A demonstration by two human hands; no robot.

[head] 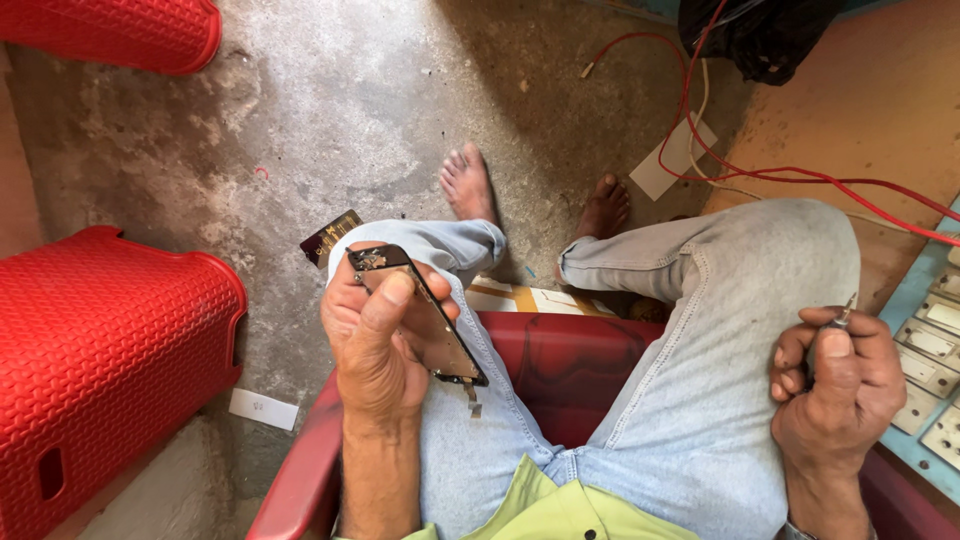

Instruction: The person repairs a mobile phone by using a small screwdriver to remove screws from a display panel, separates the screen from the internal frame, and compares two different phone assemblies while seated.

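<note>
Left hand (pixel 385 345) is clamped on a phone panel (pixel 420 312); a screwdriver (pixel 838 320) is pinched by the right hand (pixel 835 385); red baskets (pixel 100 360) are seen on the floor (pixel 330 110).

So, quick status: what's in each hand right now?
Left hand grips a dark phone panel, small ribbon dangling below. Right hand closed on a thin screwdriver, resting by the knee. Nothing between them.
</note>
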